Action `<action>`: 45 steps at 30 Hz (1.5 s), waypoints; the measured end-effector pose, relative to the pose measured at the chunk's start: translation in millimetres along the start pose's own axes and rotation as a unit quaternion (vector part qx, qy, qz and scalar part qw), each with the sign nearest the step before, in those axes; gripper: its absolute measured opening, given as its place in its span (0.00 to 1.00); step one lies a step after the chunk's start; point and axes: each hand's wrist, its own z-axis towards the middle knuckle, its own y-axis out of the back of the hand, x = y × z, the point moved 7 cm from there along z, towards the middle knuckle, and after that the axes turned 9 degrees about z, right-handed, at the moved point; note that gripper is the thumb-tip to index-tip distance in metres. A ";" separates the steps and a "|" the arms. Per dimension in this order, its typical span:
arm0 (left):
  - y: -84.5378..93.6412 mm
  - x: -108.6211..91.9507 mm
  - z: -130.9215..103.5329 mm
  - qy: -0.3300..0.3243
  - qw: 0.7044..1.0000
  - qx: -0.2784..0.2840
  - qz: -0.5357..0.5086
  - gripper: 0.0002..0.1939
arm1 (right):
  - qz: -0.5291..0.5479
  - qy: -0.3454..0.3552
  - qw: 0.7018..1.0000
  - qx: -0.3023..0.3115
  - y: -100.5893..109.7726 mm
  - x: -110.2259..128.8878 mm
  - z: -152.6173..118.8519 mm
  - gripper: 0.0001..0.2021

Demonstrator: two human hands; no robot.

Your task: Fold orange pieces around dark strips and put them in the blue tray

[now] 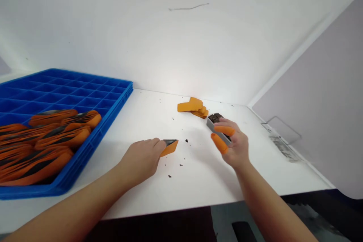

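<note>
My left hand point(144, 157) is closed on a small orange packet point(169, 149) with a dark upper face, held just above the white table. On the right, my right hand point(235, 141) is over the near end of a narrow light-grey box point(210, 124) filled with dark brown flakes point(216, 117). Orange finger covers sit on its thumb and forefinger, which are apart with nothing visible between them. The other fingers partly hide the box. Behind it lies a fanned stack of flat orange pieces point(195, 106).
A blue divided tray point(120, 100) stands at the left, its front part heaped with orange and black packets point(45, 140). Dark crumbs point(186, 141) are scattered over the white table point(136, 196). White walls point(181, 45) border the back, and a wire handle point(286, 128) is at right.
</note>
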 end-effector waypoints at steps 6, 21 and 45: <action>-0.1 2.2 0.5 0.019 1.000 0.013 -0.001 0.09 | -0.161 -0.001 0.971 0.174 75.5 -85.3 -10.6 0.12; 0.1 4.3 1.0 0.033 0.999 0.008 -0.025 0.10 | -0.229 -0.108 0.885 0.391 73.3 -154.3 -37.4 0.10; 4.1 -1.2 -2.7 0.003 1.000 -0.009 -0.028 0.10 | -0.183 -0.148 0.970 0.060 127.1 -103.3 -0.2 0.12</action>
